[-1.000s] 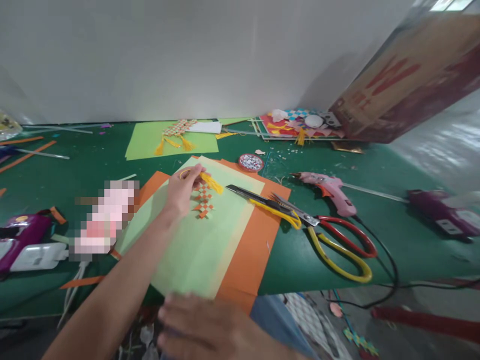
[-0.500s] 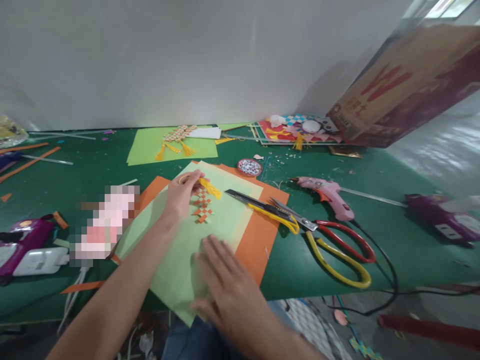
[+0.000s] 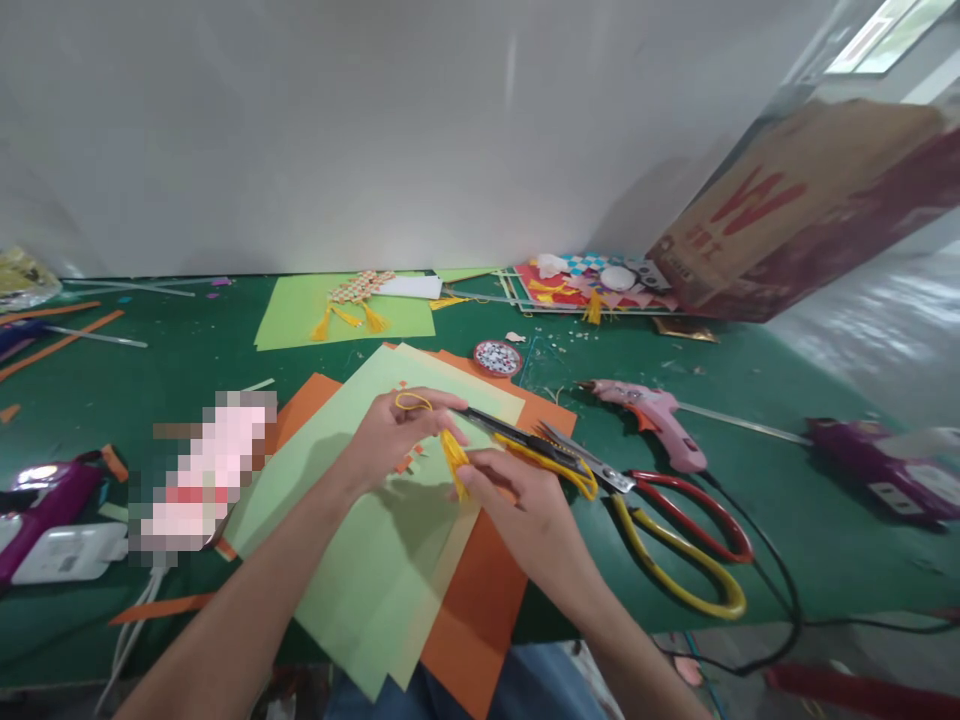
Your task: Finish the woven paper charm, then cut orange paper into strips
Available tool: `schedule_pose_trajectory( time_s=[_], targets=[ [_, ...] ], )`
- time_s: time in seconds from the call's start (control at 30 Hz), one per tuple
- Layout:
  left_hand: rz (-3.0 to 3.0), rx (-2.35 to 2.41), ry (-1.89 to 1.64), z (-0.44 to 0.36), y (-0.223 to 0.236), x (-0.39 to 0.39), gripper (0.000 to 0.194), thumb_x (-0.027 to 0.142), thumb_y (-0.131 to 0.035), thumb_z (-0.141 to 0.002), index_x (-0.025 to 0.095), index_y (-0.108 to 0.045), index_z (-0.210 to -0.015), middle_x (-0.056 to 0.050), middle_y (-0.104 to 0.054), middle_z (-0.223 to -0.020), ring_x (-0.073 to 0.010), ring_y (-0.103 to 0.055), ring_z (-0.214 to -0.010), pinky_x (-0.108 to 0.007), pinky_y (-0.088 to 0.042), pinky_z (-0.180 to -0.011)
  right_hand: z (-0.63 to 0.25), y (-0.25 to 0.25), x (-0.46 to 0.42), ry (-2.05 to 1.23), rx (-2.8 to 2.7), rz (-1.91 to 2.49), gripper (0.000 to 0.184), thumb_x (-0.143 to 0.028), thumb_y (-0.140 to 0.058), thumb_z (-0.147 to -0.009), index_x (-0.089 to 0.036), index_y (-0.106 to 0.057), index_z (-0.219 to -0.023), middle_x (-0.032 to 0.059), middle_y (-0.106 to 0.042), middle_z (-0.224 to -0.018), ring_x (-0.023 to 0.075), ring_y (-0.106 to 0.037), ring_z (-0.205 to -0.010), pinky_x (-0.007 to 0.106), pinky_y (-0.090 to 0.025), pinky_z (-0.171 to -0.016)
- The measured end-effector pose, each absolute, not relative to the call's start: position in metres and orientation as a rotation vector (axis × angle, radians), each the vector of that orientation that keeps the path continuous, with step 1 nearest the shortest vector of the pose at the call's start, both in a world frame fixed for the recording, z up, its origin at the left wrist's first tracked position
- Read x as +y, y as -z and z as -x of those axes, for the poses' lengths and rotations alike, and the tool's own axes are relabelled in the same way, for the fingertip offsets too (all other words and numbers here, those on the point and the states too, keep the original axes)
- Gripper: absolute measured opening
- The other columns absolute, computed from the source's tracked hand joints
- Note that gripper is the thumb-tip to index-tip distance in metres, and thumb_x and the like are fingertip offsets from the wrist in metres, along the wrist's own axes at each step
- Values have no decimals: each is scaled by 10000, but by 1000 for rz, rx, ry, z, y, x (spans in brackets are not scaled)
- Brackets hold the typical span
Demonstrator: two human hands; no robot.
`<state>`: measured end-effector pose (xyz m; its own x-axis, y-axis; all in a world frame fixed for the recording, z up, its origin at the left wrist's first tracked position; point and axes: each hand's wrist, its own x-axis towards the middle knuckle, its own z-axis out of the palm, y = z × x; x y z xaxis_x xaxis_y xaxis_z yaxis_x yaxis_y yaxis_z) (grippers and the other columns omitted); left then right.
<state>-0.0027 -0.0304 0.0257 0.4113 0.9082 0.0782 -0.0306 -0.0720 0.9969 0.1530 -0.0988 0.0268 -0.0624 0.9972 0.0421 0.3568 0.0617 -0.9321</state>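
Observation:
A yellow tassel (image 3: pixel 453 462) hangs between my two hands above the stacked paper. My left hand (image 3: pixel 401 430) pinches its top, and the thin yellow loop lies over the fingers. At the strands, my right hand (image 3: pixel 525 490) closes its thumb and fingers on the lower part. Under my left hand, a woven orange and green paper piece (image 3: pixel 411 460) lies mostly hidden on the light green paper (image 3: pixel 360 570). Orange paper (image 3: pixel 480 610) shows beneath the green sheets. Just beyond my right hand lie a black and yellow utility knife (image 3: pixel 536 440) and scissors (image 3: pixel 675 530) with red and yellow handles.
A pink glue gun (image 3: pixel 652 415) with a black cord lies to the right. Behind the paper stands a small round dish (image 3: pixel 497 358) of tiny pieces. A finished woven piece with tassels (image 3: pixel 362 290) rests farther back. A paper bag (image 3: pixel 795 210) leans at the back right.
My right hand has risen from the paper and taken hold of the tassel's strands. My left hand has moved right and nearer with the tassel, now covering much of the woven piece.

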Motion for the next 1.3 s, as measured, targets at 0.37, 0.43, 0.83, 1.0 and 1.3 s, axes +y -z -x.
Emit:
schedule_pose_trajectory(
  time_s=[0.37, 0.43, 0.83, 1.0, 1.3],
  targets=[
    [-1510, 1292, -1155, 24, -54, -32, 257, 435, -603, -807, 232, -698, -933, -46, -748, -875, -182, -684, -838, -285, -508, -772, -170, -4, -118, 27, -2026, 1479, 388, -255, -341, -949, -192, -557, -633, 2, -569, -504, 141, -543, -472, 260, -384, -547],
    [-1806, 1405, -895, 34, -53, -41, 261, 453, -605, -807, 249, -708, -933, -42, -736, -962, -214, -674, -909, -308, -510, -791, -174, -1, -123, 136, -2104, 1472, 415, -280, -333, -962, -191, -558, -625, -11, -539, -456, 132, -507, -419, 258, -356, -508],
    [-2605, 1251, -450, 52, -18, -52, 281, 391, -534, -883, 238, -681, -1067, -30, -691, -1133, -207, -612, -1097, -349, -471, -948, -199, -15, -140, 108, -2008, 1392, 377, -310, -390, -958, -173, -596, -673, -3, -599, -518, 108, -519, -438, 237, -376, -512],
    [-2840, 1129, -480, 51, -14, -51, 295, 287, -426, -934, 204, -707, -970, -62, -729, -1025, -220, -675, -970, -373, -530, -850, -229, -17, -136, 253, -1907, 1527, 351, -312, -392, -939, -194, -611, -693, 14, -610, -533, 137, -539, -468, 257, -393, -536],
    [-3127, 1029, -554, 46, -14, -56, 346, 182, -353, -928, 184, -692, -861, -94, -740, -849, -213, -693, -768, -332, -539, -666, -301, -23, -105, 311, -1639, 2135, 372, -404, -344, -856, -192, -635, -762, 93, -657, -633, 227, -569, -582, 308, -344, -577]
  ],
)
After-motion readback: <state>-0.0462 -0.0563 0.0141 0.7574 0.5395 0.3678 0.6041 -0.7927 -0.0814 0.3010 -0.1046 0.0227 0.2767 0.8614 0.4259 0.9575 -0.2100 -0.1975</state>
